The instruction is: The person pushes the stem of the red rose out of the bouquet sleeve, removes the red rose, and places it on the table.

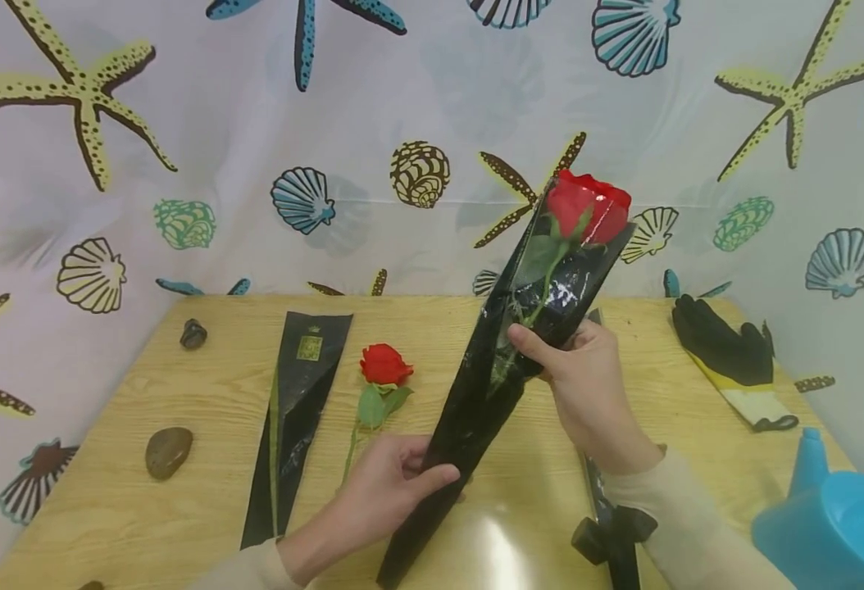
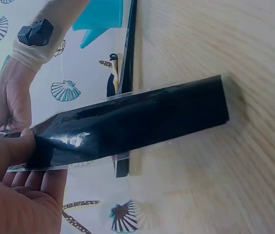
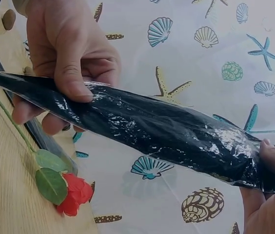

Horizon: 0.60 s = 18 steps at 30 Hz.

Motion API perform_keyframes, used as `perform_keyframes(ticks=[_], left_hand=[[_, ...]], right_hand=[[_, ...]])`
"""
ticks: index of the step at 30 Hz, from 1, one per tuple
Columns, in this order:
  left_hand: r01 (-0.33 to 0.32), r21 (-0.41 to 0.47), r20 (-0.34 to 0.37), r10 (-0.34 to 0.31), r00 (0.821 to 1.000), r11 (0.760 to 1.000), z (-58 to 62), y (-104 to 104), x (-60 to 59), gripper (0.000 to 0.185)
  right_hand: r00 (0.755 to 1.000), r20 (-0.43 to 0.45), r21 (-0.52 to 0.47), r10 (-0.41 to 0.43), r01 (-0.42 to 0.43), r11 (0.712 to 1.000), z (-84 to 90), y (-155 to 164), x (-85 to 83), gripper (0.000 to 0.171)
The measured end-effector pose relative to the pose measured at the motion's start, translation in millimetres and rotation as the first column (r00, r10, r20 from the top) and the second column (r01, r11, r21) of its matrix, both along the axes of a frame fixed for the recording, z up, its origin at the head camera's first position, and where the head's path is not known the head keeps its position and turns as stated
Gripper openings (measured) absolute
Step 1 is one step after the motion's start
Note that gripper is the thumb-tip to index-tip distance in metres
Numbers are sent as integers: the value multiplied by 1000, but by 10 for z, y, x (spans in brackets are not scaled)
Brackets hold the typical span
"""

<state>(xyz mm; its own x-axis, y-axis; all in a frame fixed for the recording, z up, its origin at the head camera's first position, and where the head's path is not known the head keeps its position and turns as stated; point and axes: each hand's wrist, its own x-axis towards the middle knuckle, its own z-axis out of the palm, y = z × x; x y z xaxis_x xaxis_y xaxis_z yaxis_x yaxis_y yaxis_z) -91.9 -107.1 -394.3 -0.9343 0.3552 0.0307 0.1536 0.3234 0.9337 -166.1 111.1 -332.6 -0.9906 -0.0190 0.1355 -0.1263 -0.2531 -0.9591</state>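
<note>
A red rose (image 1: pixel 587 205) with a green stem sits inside a long black-and-clear flower sleeve (image 1: pixel 469 410), bloom at the wide upper end. The sleeve is tilted above the table. My right hand (image 1: pixel 590 377) grips its upper part, thumb across the front below the bloom. Lower down, my left hand (image 1: pixel 388 483) holds the narrow part between thumb and fingers. In the left wrist view the sleeve's flat lower end (image 2: pixel 176 109) points out past the left hand (image 2: pixel 25 190). The right wrist view shows both hands on the shiny sleeve (image 3: pixel 152 129).
Left of the hands lie a loose red rose (image 1: pixel 385 365) and another black sleeve (image 1: pixel 302 401) with a gold emblem. A brown stone (image 1: pixel 169 452) and a small dark stone (image 1: pixel 193 334) are farther left. Work gloves (image 1: pixel 734 360) and a blue watering can (image 1: pixel 830 516) are at right.
</note>
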Motion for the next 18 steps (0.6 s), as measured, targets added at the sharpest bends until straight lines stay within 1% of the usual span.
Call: perform_keyframes(ticks=[2,4,7,9,11,13,16,18], left_hand=[[-2,-10,4,2,1000,1000,-9,-23,2,25],[2,-27,5,-2,1000,1000,-22,-48,5,19],[18,-49,12,-18,1000,999,-52,-85,15,10],[24,-67,13,-23,1000,997,-69,-108,25,7],[19,-72,19,-17,1000,997,-85,-111,23,12],[13,-62,15,-13,1000,998,-98,-105,15,14],[0,-50,-5,0,1000,999,-123,-111,21,18],[-1,-36,-23,0,1000,999,-131,-111,26,10]], right_hand=[[1000,18,-22,6,-6,1000,12,31,-17,25],[1000,23,-68,12,-10,998,29,63,-42,30],[1000,20,-150,5,-2,989,64,109,-83,32],[1000,20,-171,4,-1,985,79,122,-101,35],[1000,31,-157,3,2,988,79,134,-106,37],[999,38,-115,2,3,993,57,134,-96,38],[999,37,-88,-3,6,996,6,67,-68,35],[1000,18,-88,-6,8,996,-32,12,-47,29]])
